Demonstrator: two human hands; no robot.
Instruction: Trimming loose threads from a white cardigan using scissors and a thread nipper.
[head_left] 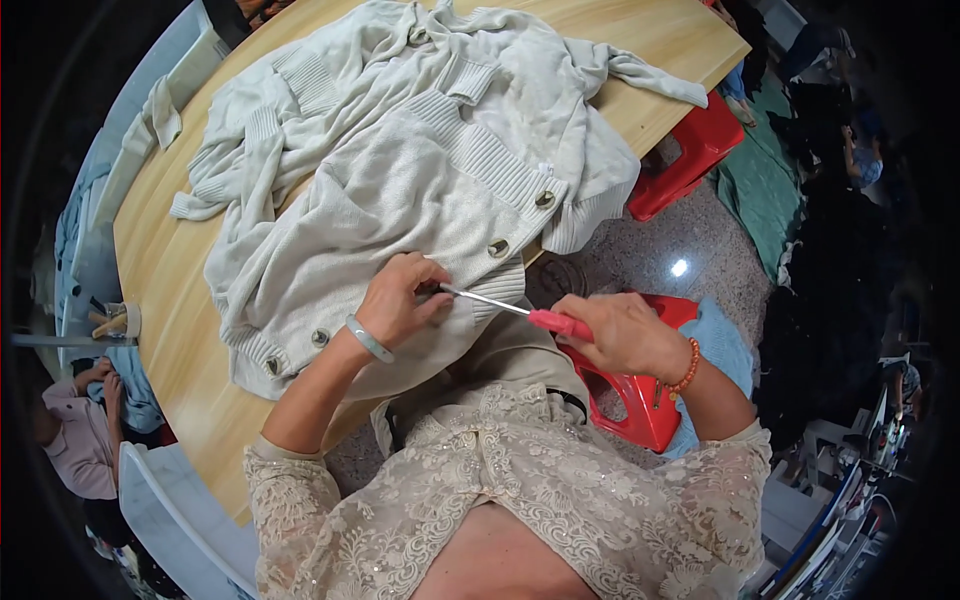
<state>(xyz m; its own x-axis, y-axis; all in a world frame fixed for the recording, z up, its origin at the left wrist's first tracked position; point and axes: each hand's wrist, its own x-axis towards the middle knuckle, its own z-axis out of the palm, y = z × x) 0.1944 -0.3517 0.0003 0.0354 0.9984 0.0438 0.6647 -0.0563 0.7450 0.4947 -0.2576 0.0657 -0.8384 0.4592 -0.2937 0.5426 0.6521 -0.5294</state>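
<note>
A cream knitted cardigan (370, 190) with ribbed edges and dark buttons lies spread over the table, its near edge toward my body. My left hand (405, 295) is closed in a pinch on the cardigan's buttoned edge. A small dark spot shows under its fingertips, perhaps a button. In my right hand (630, 335) is a red-handled tool (560, 324) with a slim metal shaft or blade. Its tip meets the fingertips of my left hand, and I cannot tell whether it is scissors seen edge-on. One button (498, 248) sits farther along the same edge.
More cream knitwear (290, 85) is heaped on the far side of the wooden table (160, 330). Red stools (690, 160) stand at the right, one with blue cloth (720, 350). Green fabric (760, 180) lies on the floor. Another person (85, 430) sits at the left.
</note>
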